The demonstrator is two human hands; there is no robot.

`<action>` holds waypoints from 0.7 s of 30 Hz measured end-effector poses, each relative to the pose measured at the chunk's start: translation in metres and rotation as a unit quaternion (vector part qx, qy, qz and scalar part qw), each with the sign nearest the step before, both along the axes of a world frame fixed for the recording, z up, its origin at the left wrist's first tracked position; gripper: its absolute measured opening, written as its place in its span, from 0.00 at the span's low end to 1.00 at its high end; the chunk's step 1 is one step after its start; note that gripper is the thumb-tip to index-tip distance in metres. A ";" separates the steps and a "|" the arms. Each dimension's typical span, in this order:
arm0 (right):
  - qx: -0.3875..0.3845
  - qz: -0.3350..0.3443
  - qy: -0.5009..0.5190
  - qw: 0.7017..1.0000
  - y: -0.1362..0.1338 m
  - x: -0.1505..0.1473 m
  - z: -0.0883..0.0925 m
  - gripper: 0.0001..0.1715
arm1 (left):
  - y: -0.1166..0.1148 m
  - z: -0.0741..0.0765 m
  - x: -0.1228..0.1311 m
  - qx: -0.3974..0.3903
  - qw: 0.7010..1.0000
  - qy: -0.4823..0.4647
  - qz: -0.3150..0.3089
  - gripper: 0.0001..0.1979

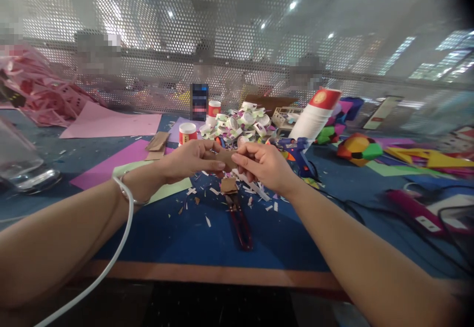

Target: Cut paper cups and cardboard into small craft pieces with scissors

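Observation:
My left hand (187, 161) and my right hand (264, 168) meet above the middle of the table. Between their pinched fingertips is a small brown piece of cardboard (225, 160), partly covered by the fingers. Below it, a pair of dark red-handled scissors or pliers (242, 225) lies with its handles toward me; I cannot tell which. A brown cardboard scrap (229, 185) rests at its far end. White paper clippings (259, 191) are scattered around. A blue glue gun (302, 159) stands just beyond my right hand.
Behind my hands are a heap of paper pieces (244, 119), a red-and-white cup (187, 131), a phone (199, 101) and a leaning cup stack (314, 114). Pink paper (114, 123) lies left; a clear container (22, 159), power strip (418, 211) and cables flank me.

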State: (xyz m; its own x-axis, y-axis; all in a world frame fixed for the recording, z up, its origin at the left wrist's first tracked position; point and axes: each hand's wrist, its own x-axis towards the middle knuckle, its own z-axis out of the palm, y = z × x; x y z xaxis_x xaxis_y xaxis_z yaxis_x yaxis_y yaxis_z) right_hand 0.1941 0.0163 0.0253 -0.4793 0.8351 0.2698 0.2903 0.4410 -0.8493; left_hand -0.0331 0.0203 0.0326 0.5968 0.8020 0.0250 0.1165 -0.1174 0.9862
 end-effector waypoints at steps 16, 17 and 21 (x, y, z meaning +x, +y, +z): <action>-0.036 0.107 -0.109 0.988 -0.008 0.000 0.009 0.16 | -0.005 0.005 0.000 0.155 0.975 0.136 -0.084 0.13; -0.045 0.113 -0.111 0.986 -0.009 0.000 0.010 0.17 | -0.006 0.005 -0.001 0.159 0.973 0.138 -0.088 0.14; -0.057 0.138 -0.106 0.983 -0.015 -0.003 0.014 0.18 | -0.009 0.012 -0.002 0.139 0.974 0.138 -0.118 0.15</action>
